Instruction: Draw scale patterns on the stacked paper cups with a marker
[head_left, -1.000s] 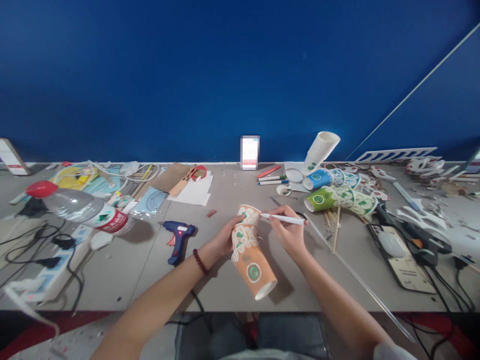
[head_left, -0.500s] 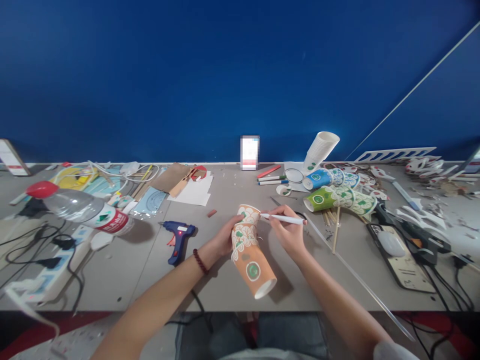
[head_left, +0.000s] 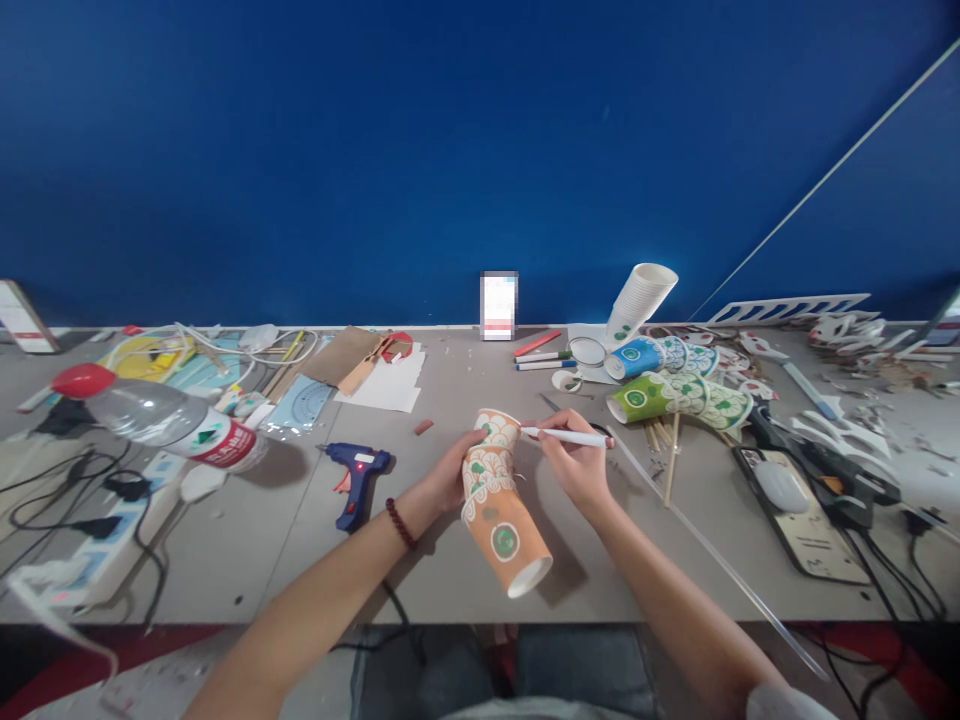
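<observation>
My left hand (head_left: 454,470) is closed around the upper left side of a chain of joined paper cups (head_left: 504,505), coloured orange with white scallops and green prints. The chain bends, and its open mouth faces down toward me. In my right hand (head_left: 579,462) a white marker pen (head_left: 571,437) with a reddish end is pinched. Its tip meets the right edge of the topmost cup; whether it leaves a mark is too small to see. A blue glue gun (head_left: 358,482) lies on the table left of my left hand.
Blue (head_left: 634,357) and green cup chains (head_left: 646,395) lie to the right, before a leaning stack of white cups (head_left: 643,300). A water bottle (head_left: 161,415) and power strip (head_left: 124,535) are at left. Markers (head_left: 544,360) and a phone (head_left: 499,305) stand or lie behind; a clear stick (head_left: 739,575) crosses the right.
Hardly anything differs. The lower end of the orange cup chain has shifted very slightly left, while both hands keep their holds.
</observation>
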